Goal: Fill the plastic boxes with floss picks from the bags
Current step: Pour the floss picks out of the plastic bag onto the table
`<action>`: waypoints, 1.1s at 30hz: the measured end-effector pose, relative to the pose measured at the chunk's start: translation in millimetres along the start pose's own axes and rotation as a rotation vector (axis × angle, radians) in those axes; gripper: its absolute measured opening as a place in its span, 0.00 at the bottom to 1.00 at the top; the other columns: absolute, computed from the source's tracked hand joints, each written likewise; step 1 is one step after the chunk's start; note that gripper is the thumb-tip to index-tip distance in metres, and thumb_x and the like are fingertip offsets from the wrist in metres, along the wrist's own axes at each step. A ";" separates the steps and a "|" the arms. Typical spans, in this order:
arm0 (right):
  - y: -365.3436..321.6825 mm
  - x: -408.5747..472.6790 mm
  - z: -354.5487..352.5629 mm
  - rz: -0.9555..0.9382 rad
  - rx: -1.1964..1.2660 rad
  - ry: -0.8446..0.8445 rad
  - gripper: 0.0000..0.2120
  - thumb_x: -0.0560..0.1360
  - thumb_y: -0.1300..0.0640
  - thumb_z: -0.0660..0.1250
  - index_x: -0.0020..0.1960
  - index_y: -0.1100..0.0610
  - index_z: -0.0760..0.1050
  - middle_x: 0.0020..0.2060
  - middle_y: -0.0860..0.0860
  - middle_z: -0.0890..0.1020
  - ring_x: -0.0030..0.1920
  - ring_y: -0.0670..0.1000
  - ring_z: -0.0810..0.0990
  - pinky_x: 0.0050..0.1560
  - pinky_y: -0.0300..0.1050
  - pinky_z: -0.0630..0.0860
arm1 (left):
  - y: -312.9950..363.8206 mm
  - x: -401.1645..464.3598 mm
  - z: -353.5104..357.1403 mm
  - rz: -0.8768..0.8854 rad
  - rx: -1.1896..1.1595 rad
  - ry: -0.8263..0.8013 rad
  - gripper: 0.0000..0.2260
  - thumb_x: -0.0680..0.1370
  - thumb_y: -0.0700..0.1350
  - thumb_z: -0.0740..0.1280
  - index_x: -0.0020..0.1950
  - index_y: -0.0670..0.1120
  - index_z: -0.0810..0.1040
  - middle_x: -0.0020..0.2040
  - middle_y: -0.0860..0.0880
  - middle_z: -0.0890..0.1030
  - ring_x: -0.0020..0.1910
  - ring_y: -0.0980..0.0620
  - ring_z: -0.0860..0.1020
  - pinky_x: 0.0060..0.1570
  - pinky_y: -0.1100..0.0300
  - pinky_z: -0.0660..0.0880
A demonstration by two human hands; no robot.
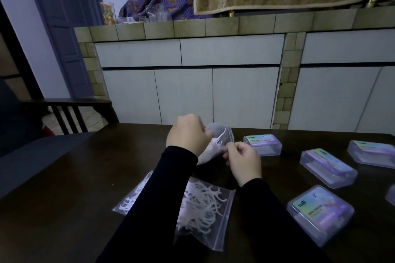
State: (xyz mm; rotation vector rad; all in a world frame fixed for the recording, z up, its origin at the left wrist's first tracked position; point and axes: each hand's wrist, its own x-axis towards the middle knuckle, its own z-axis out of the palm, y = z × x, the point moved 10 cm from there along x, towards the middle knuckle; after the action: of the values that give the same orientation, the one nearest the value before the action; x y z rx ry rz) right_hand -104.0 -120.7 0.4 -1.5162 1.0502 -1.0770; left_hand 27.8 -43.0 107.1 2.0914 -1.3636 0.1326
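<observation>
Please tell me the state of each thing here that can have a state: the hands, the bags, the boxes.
left hand: grips the held bag
right hand: pinches the held bag
held bag: raised, floss picks inside
bag on table: lying flat, full of picks
plastic boxes: lids closed

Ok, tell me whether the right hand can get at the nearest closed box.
Probably yes: the box lies uncovered just right of that forearm, but the right hand is pinching the held bag and must let go.
</observation>
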 end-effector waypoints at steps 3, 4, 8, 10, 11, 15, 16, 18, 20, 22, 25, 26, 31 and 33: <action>9.1 2.4 -11.7 0.102 -0.021 0.062 0.15 0.78 0.54 0.63 0.36 0.59 0.77 0.30 0.52 0.77 0.35 0.49 0.75 0.36 0.41 0.69 | -5.7 -1.4 -9.8 -0.053 -0.085 0.098 0.08 0.74 0.44 0.63 0.39 0.40 0.76 0.38 0.44 0.79 0.38 0.44 0.76 0.34 0.58 0.69; 11.9 1.7 -7.2 0.147 -0.001 0.016 0.16 0.78 0.54 0.63 0.34 0.58 0.76 0.27 0.51 0.76 0.32 0.49 0.74 0.35 0.40 0.69 | -4.3 -2.0 -6.9 -0.053 -0.095 0.085 0.07 0.74 0.44 0.63 0.39 0.42 0.75 0.38 0.45 0.78 0.38 0.45 0.75 0.34 0.59 0.68; 13.2 -6.9 13.2 0.230 0.127 -0.155 0.16 0.77 0.57 0.63 0.31 0.59 0.71 0.25 0.52 0.71 0.23 0.48 0.66 0.22 0.38 0.60 | 4.1 -3.6 12.8 -0.014 -0.075 0.012 0.08 0.75 0.46 0.63 0.40 0.44 0.76 0.40 0.45 0.80 0.41 0.45 0.77 0.37 0.59 0.68; 14.3 -6.9 12.1 0.262 0.195 -0.175 0.13 0.76 0.58 0.65 0.33 0.58 0.71 0.26 0.51 0.71 0.23 0.48 0.65 0.24 0.39 0.56 | 2.4 -2.2 12.7 -0.005 -0.044 0.046 0.07 0.76 0.45 0.63 0.41 0.44 0.75 0.42 0.44 0.80 0.43 0.44 0.77 0.38 0.59 0.67; 16.1 -6.0 9.0 0.279 0.205 -0.173 0.12 0.76 0.58 0.65 0.34 0.58 0.72 0.26 0.51 0.71 0.23 0.48 0.66 0.24 0.40 0.57 | -0.5 -1.4 9.1 -0.007 -0.031 0.083 0.06 0.77 0.44 0.62 0.43 0.44 0.75 0.43 0.44 0.80 0.44 0.42 0.77 0.38 0.59 0.66; 19.7 0.0 -10.8 0.254 0.079 -0.073 0.11 0.76 0.56 0.66 0.36 0.58 0.77 0.28 0.51 0.74 0.25 0.48 0.69 0.24 0.39 0.63 | -14.2 -1.1 -5.6 -0.032 -0.028 0.211 0.06 0.78 0.42 0.61 0.46 0.42 0.75 0.43 0.42 0.80 0.43 0.41 0.77 0.38 0.58 0.66; 18.1 0.5 -13.2 0.220 0.031 -0.048 0.11 0.77 0.56 0.66 0.36 0.58 0.77 0.28 0.51 0.75 0.26 0.48 0.70 0.25 0.39 0.65 | -14.1 -1.6 -4.8 -0.032 -0.035 0.208 0.06 0.78 0.43 0.61 0.45 0.42 0.76 0.42 0.43 0.79 0.42 0.42 0.76 0.38 0.59 0.66; 16.2 0.7 -14.2 0.170 -0.049 -0.020 0.12 0.77 0.56 0.65 0.36 0.58 0.78 0.27 0.51 0.76 0.27 0.47 0.72 0.27 0.38 0.67 | -9.6 -2.5 0.8 -0.020 -0.060 0.177 0.06 0.77 0.44 0.62 0.43 0.44 0.76 0.40 0.45 0.79 0.40 0.45 0.76 0.37 0.60 0.67; 18.2 2.3 -15.2 0.162 -0.089 -0.005 0.12 0.77 0.56 0.64 0.36 0.57 0.78 0.27 0.50 0.76 0.28 0.47 0.73 0.28 0.39 0.68 | -5.3 -3.5 4.3 -0.008 -0.069 0.163 0.06 0.76 0.44 0.62 0.43 0.44 0.76 0.39 0.46 0.78 0.38 0.46 0.75 0.36 0.60 0.67; 22.0 6.7 -22.2 0.178 -0.110 0.041 0.12 0.77 0.55 0.65 0.37 0.57 0.77 0.27 0.51 0.76 0.28 0.48 0.74 0.29 0.40 0.69 | -9.0 -2.7 1.3 -0.020 -0.079 0.189 0.05 0.76 0.43 0.62 0.42 0.43 0.75 0.39 0.45 0.78 0.38 0.45 0.75 0.36 0.59 0.67; 20.8 11.4 -33.0 0.134 -0.156 0.127 0.11 0.76 0.55 0.68 0.36 0.57 0.76 0.30 0.52 0.78 0.33 0.49 0.76 0.35 0.41 0.72 | -20.2 -0.8 2.8 -0.062 -0.098 0.160 0.05 0.76 0.45 0.63 0.41 0.46 0.75 0.39 0.48 0.79 0.38 0.48 0.75 0.37 0.60 0.67; 16.1 11.2 -33.2 0.083 -0.176 0.135 0.11 0.75 0.56 0.68 0.35 0.57 0.75 0.31 0.52 0.77 0.35 0.49 0.76 0.37 0.39 0.72 | -21.4 0.0 6.8 -0.064 -0.100 0.126 0.06 0.75 0.48 0.63 0.41 0.48 0.75 0.39 0.50 0.79 0.39 0.49 0.76 0.38 0.60 0.68; -6.8 2.5 -28.2 -0.109 -0.261 0.163 0.10 0.76 0.50 0.67 0.39 0.51 0.71 0.34 0.48 0.76 0.36 0.44 0.74 0.36 0.36 0.69 | -54.4 -0.6 33.9 -0.193 -0.142 0.061 0.16 0.77 0.60 0.58 0.45 0.49 0.75 0.46 0.49 0.78 0.45 0.49 0.75 0.43 0.57 0.68; -11.8 0.0 -28.4 -0.125 -0.303 0.186 0.11 0.79 0.44 0.59 0.41 0.48 0.70 0.36 0.46 0.76 0.39 0.43 0.75 0.38 0.38 0.70 | -82.5 -5.6 48.7 -0.299 -0.159 0.072 0.17 0.78 0.59 0.57 0.56 0.48 0.74 0.55 0.46 0.76 0.53 0.46 0.75 0.48 0.56 0.68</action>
State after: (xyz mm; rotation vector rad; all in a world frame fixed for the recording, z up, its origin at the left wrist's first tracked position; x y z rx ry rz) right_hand -130.0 -124.9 16.1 -1.7665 1.3074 -1.2039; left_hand 83.6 -43.6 29.1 2.1059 -0.9731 -0.0241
